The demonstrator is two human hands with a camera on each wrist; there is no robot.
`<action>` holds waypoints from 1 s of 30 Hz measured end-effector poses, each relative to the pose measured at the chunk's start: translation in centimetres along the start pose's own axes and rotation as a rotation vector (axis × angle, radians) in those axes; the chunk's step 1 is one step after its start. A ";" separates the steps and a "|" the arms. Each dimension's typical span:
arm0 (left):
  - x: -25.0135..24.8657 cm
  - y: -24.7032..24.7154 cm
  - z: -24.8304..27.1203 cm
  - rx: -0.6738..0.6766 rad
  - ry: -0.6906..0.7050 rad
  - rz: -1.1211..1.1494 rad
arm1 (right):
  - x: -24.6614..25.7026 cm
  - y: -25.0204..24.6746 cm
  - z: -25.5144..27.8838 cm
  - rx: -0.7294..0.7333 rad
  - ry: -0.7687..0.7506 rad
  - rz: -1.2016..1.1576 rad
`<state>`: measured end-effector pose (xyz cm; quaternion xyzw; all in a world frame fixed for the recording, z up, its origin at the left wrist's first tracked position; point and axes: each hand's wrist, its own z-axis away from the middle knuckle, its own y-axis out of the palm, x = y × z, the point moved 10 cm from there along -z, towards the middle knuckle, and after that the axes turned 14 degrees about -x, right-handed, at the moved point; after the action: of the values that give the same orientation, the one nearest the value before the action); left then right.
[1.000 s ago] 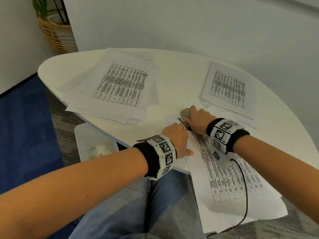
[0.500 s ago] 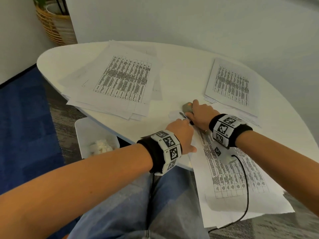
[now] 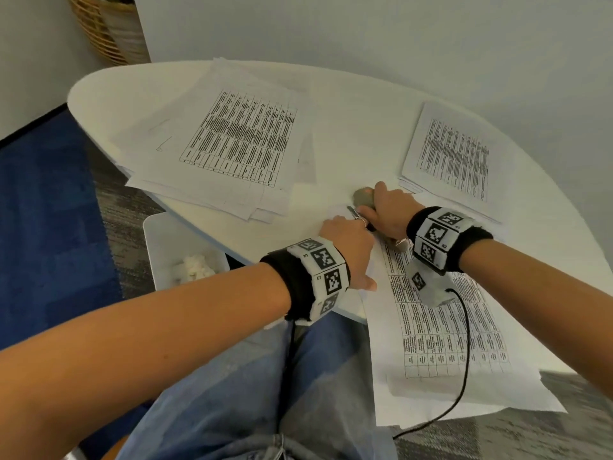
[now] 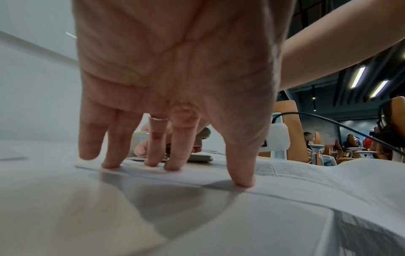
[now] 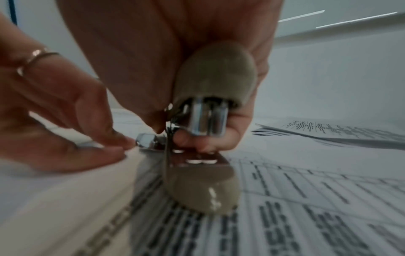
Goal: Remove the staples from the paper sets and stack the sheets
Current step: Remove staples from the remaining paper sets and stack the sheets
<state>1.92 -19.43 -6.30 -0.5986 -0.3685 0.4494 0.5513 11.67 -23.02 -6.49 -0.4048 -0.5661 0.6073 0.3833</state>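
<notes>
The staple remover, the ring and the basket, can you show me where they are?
staple remover (image 5: 215,72), right wrist view, on its rounded grey upper handle.
ring (image 4: 158,118), left wrist view, on the band round a left-hand finger.
basket (image 3: 99,31), head view, on its woven side.

Three lots of paper on the table (image 3: 348,127): one stack (image 3: 232,141) at eleven o'clock, one stack (image 3: 454,154) at one o'clock, one set (image 3: 441,327) at five o'clock. One staple remover (image 3: 363,197). Two hands. One bin (image 3: 166,240) at nine o'clock.
</notes>
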 end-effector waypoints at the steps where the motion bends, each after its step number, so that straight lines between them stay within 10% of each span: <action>1: 0.1 -0.1 0.0 -0.002 0.000 -0.002 | 0.2 -0.1 0.2 0.013 -0.015 -0.008; 14: 0.7 -0.3 -0.2 -0.028 -0.020 0.093 | 0.1 0.6 0.1 0.003 0.114 -0.078; 23: 0.7 -0.1 -0.5 -0.043 -0.025 0.068 | 2.4 -1.3 -0.7 -0.161 -0.220 0.105; 30: 0.5 -0.2 -0.4 -0.037 -0.036 0.096 | 1.8 -0.7 -2.4 -0.117 0.036 -0.094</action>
<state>2.47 -19.05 -6.21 -0.6174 -0.3574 0.4792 0.5113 13.22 -20.42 -5.98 -0.4102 -0.6121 0.5471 0.3972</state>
